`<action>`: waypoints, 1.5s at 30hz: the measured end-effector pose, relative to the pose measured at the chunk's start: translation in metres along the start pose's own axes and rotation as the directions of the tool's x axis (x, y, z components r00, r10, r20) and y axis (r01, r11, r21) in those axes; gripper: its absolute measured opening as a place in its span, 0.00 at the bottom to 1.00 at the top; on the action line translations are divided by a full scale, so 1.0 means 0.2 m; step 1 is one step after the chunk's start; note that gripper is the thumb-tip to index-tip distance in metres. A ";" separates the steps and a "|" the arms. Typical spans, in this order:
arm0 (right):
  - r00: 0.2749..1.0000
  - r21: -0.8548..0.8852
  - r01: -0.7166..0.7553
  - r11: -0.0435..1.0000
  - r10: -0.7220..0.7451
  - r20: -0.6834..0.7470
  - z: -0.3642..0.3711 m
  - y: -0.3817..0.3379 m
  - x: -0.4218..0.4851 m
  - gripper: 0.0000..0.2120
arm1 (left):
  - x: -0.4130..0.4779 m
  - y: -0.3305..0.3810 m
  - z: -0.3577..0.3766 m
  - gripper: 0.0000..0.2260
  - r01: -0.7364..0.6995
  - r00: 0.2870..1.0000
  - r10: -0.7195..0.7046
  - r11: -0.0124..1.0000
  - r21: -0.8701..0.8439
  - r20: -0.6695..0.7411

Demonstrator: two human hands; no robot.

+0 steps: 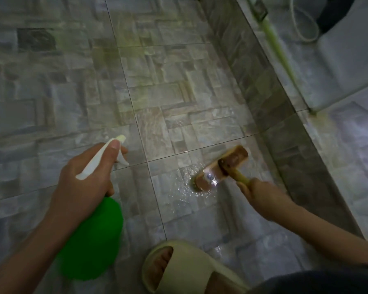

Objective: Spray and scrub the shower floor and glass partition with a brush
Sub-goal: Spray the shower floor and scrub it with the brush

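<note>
While gripping a green spray bottle (94,236) in the left hand (83,183), thumb laid along its white trigger head (100,160), stood with a foot (164,263) in a pale slipper (185,270) on the wet tiled floor (168,81). Pressed the wooden brush (219,168) bristles-down on puddled tiles further right, handle clenched in the right hand (263,198), hands well apart. Worked beside a tiled kerb (263,92), glass partition (282,53) rising from it.

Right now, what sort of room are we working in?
Probably a bathroom shower stall: wet grey stone-pattern floor tiles, a green-edged glass partition on a raised tiled curb, and a pale looped hose beyond it.
</note>
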State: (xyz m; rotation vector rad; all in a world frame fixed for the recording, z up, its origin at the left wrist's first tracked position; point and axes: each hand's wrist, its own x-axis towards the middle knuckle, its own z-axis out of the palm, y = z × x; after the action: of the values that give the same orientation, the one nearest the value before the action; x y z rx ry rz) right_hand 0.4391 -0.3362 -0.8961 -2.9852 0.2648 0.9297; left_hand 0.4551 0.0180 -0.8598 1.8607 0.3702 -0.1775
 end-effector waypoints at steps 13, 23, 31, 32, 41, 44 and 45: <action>1.000 0.156 -0.023 0.987 0.023 0.000 0.00 0.13 0.08 0.27 | 0.03 0.04 0.07 0.18 -0.024 0.999 0.023 0.999 0.030 0.032; 0.996 0.168 -0.087 0.982 0.081 0.043 -0.04 0.15 0.02 0.19 | 0.02 0.05 0.07 0.14 -0.045 0.999 0.045 0.999 -0.021 0.027; 0.995 0.189 -0.049 0.981 0.064 -0.073 -0.19 0.11 0.44 0.23 | 0.01 0.05 0.09 0.15 -0.020 0.999 0.020 1.000 -0.012 0.050; 0.996 0.189 -0.051 0.981 0.065 -0.067 -0.13 0.14 0.34 0.22 | 0.01 0.06 0.07 0.13 -0.019 0.999 0.019 1.000 -0.012 0.039; 0.992 0.176 0.004 0.984 0.018 -0.121 -0.30 -0.03 0.54 0.25 | -0.03 0.02 0.03 0.14 -0.011 1.000 0.011 1.000 0.015 0.000; 0.992 0.184 0.009 0.983 0.014 -0.127 -0.33 -0.03 0.60 0.25 | -0.03 0.00 0.00 0.14 -0.004 1.000 0.004 1.000 -0.002 -0.025; 0.994 0.164 0.002 0.986 0.017 -0.112 -0.26 0.03 0.54 0.24 | -0.03 -0.01 0.00 0.16 0.000 1.000 0.000 1.000 0.001 -0.030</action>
State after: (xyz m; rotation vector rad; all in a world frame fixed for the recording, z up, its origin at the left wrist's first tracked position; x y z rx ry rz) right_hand 0.5551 -0.3614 -0.9138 -2.8900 0.3358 0.7017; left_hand 0.4482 0.0180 -0.8591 1.8662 0.3910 -0.1499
